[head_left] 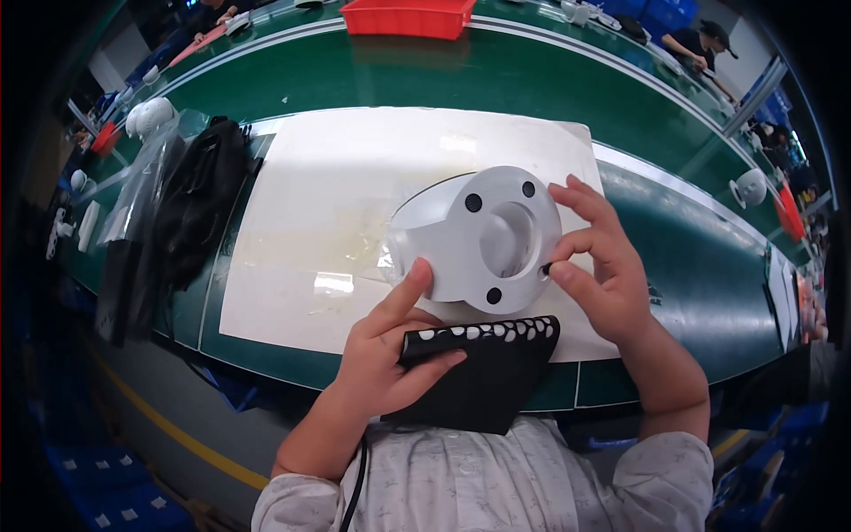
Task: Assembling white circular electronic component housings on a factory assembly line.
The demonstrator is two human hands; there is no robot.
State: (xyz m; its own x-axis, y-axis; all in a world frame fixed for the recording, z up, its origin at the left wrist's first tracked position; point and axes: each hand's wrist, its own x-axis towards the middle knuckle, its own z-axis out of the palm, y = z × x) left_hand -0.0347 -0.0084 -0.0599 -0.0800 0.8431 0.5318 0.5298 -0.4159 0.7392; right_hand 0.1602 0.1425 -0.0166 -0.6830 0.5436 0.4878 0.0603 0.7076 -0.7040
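Observation:
A white plastic housing with a round ring-shaped base and a central recess lies base-up. Three black round pads show on its ring. At the ring's right edge, my right hand pinches another small black pad between thumb and index finger, against the rim. My left hand grips a black sheet between its fingers; the sheet's curled upper edge shows white round spots. One left finger rests against the housing's lower left side. The housing's underside is hidden.
Beneath the housing is a white board with clear tape on the green bench. On the left lie a black bag and clear plastic wrap. A red bin stands at the far side. Other people work in the distance.

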